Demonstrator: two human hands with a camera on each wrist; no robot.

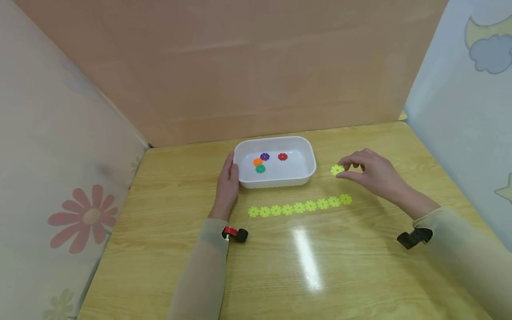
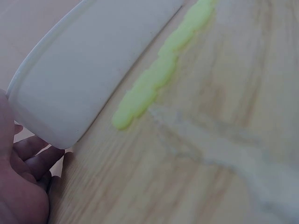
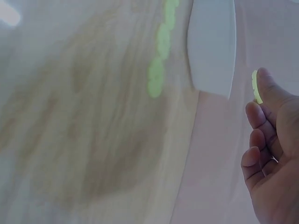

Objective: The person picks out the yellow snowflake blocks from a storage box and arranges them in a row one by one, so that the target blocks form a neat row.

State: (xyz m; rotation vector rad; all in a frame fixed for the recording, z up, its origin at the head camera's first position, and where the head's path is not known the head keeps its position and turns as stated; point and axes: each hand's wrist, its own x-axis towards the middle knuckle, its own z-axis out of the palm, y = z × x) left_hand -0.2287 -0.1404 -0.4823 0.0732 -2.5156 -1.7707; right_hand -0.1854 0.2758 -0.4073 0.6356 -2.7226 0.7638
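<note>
My right hand (image 1: 374,173) pinches a yellow-green snowflake disc (image 1: 337,170) between thumb and fingers, held above the table to the right of the white plastic tub. In the right wrist view the disc (image 3: 255,87) shows edge-on beside the thumb. My left hand (image 1: 227,189) holds the left end of the tub (image 1: 276,182), thumb near the rim and fingers bent around the corner in the left wrist view. A slightly slanting row of several matching yellow-green discs (image 1: 299,207) lies on the table in front of the tub, neighbours edge to edge.
Inside the tub lie a purple disc (image 1: 265,157), an orange disc (image 1: 258,162), a green disc (image 1: 260,169) and a red disc (image 1: 282,157). The wooden table (image 1: 160,266) is bounded by a brown back panel (image 1: 256,66) and pale side walls with painted decorations.
</note>
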